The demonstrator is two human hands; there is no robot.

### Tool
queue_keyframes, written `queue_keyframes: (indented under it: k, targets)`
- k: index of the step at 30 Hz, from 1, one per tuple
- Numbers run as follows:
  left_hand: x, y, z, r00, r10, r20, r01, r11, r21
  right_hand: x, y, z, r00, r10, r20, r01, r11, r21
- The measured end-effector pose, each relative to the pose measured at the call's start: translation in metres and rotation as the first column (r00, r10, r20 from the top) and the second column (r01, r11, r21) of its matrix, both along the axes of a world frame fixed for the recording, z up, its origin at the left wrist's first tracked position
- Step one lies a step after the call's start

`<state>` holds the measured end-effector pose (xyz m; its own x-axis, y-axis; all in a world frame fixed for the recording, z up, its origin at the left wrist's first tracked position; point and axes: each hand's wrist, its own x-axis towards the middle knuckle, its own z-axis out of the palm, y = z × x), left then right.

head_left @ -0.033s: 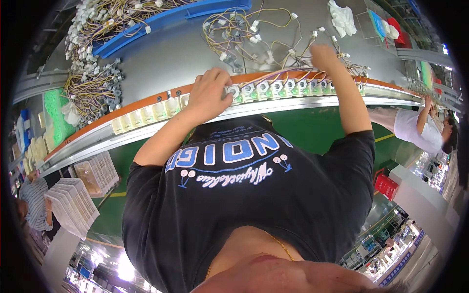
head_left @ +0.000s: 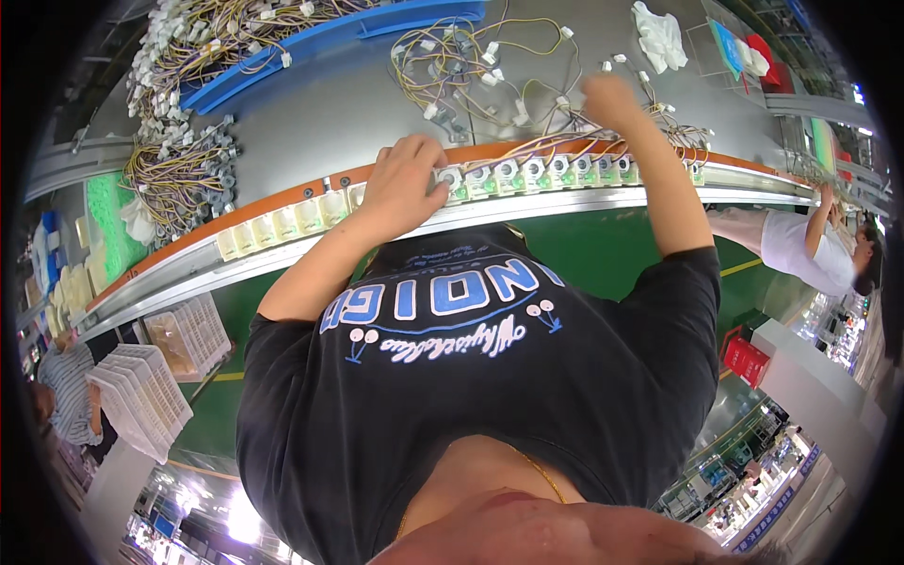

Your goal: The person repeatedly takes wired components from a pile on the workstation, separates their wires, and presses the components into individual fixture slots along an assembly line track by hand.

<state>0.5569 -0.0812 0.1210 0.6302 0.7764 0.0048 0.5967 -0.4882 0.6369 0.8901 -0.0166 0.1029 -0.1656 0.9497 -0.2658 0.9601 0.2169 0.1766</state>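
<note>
A grey metal workbench (head_left: 311,132) fills the upper part of the frame, with a silver rail (head_left: 565,200) along its near edge. A row of white plastic housings (head_left: 282,222) stands along this rail from centre left to centre right; those right of centre carry round grey parts, with wires running up over an orange-brown strip (head_left: 476,151). A heap of wire harnesses (head_left: 174,155) lies at the upper left, beside a long blue divider (head_left: 414,19). A looser tangle of wires (head_left: 452,56) spreads across the upper centre. The left hand (head_left: 403,182), at centre, lies over the row with fingers bent and thumb apart from the index finger; whether it pinches a housing cannot be told. The right hand (head_left: 612,102), blurred at the upper right, is curled above the wires; its fingertips are hidden, so any grip is unclear. Smallest are the white connectors (head_left: 491,77) on the wire ends.
</note>
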Motion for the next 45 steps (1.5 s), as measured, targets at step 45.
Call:
queue_keyframes:
  k: [45]
  targets:
    - [-0.035,0.194,0.031,0.905,0.255,0.340,-0.246,0.967,-0.072,-0.014,0.012,0.139,-0.711,0.281,-0.645,0.296,0.951,0.088]
